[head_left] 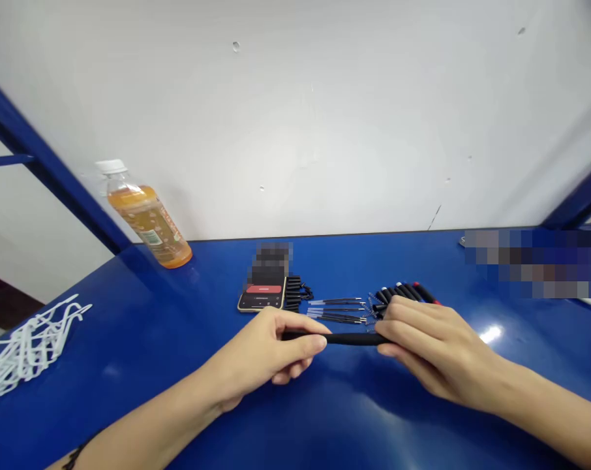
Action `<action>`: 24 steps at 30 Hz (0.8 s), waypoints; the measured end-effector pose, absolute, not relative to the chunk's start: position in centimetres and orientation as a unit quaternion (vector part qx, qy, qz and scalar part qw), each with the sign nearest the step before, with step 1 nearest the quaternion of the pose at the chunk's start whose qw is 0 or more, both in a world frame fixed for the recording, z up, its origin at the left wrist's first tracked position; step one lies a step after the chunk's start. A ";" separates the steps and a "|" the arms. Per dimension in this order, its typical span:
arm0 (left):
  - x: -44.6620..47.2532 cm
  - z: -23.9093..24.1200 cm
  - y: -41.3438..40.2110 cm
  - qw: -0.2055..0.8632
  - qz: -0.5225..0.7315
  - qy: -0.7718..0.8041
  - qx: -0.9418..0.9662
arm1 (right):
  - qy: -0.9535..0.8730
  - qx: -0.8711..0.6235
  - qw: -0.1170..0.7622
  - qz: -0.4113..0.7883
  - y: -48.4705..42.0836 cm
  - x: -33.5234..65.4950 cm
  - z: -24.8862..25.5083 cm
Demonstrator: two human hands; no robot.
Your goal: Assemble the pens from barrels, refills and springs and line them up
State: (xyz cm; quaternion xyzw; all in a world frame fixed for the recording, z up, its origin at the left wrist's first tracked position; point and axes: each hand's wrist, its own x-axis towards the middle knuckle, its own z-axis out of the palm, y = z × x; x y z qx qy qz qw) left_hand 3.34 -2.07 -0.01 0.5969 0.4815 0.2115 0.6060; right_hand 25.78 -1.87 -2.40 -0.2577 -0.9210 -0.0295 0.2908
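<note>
A black pen [351, 339] lies level between both hands just above the blue table [188, 365]. My left hand [271, 349] pinches its left end with thumb and fingers closed. My right hand [430, 343] grips the right end, fingers wrapped over it. Just behind the hands lie several thin pen refills [337, 309], small springs and a row of black pen barrels [406, 292] with coloured tips.
A phone [262, 297] lies face up beside a stack of black pen parts [293, 293]. An orange drink bottle [146, 219] stands tilted at the back left by the white wall. White plastic pieces [24, 343] are heaped at the left edge. Blue frame posts stand at both sides.
</note>
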 end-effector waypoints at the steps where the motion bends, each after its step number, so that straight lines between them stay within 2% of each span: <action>1: 3.3 -0.3 -2.1 0.526 0.260 0.476 0.654 | -0.916 -0.274 0.293 0.002 -2.1 25.6 -2.4; 4: 2.8 -0.8 -2.2 0.292 0.382 0.355 0.802 | -0.880 -0.343 0.293 0.149 -2.5 25.2 -2.4; 6: 2.5 -0.5 -2.1 0.276 0.376 0.314 0.827 | -0.870 -0.351 0.297 0.179 -2.4 25.3 -2.4; 8: 2.5 0.2 -2.0 0.407 0.317 0.372 0.772 | -0.891 -0.308 0.321 0.092 -2.0 25.8 -2.5; 10: 2.6 1.1 -1.9 0.592 0.204 0.426 0.653 | -0.909 -0.240 0.341 -0.028 -1.4 26.4 -2.6; 12: 2.7 1.6 -1.8 0.726 0.092 0.419 0.537 | -0.917 -0.187 0.338 -0.098 -1.0 26.9 -2.5; 15: 3.0 1.7 -1.8 0.771 0.071 0.403 0.488 | -0.928 -0.173 0.314 -0.102 -0.9 27.2 -2.4; 17: 3.2 1.1 -2.0 0.705 0.120 0.424 0.556 | -0.931 -0.191 0.302 -0.080 -1.3 27.0 -2.2; 18: 3.2 0.7 -2.1 0.639 0.152 0.438 0.614 | -0.930 -0.212 0.296 -0.054 -1.6 26.8 -2.1; 22: 3.0 -0.8 -2.2 0.255 0.279 0.403 0.834 | -0.891 -0.334 0.275 0.137 -2.4 25.8 -1.7; 24: 2.6 -0.8 -1.7 0.123 0.296 0.344 0.883 | -0.865 -0.372 0.264 0.210 -2.3 25.6 -1.5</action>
